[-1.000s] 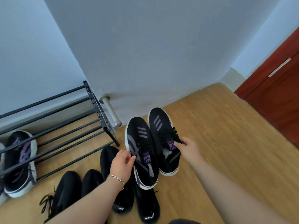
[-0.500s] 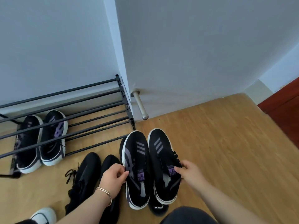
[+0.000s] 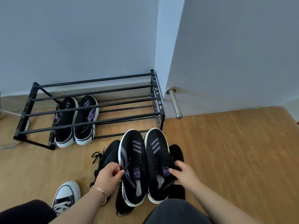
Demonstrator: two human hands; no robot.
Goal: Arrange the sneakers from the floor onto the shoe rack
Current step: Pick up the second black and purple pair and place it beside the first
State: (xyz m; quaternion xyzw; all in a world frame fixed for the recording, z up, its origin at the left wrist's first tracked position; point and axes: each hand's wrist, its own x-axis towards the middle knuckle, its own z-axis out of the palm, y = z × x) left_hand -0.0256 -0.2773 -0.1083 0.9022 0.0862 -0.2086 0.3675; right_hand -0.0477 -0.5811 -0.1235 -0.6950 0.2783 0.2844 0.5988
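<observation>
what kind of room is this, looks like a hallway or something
Probably a home entryway or hall corner: a low black shoe rack stands against the wall on a wood floor, a doorstop juts from the wall, and sneakers lie about.

A home entryway corner: a low black metal shoe rack (image 3: 90, 101) stands against a pale blue wall (image 3: 77, 38), sneakers lie on a wood-look floor (image 3: 234, 151), and a doorstop (image 3: 175, 103) juts from the right wall.
</observation>
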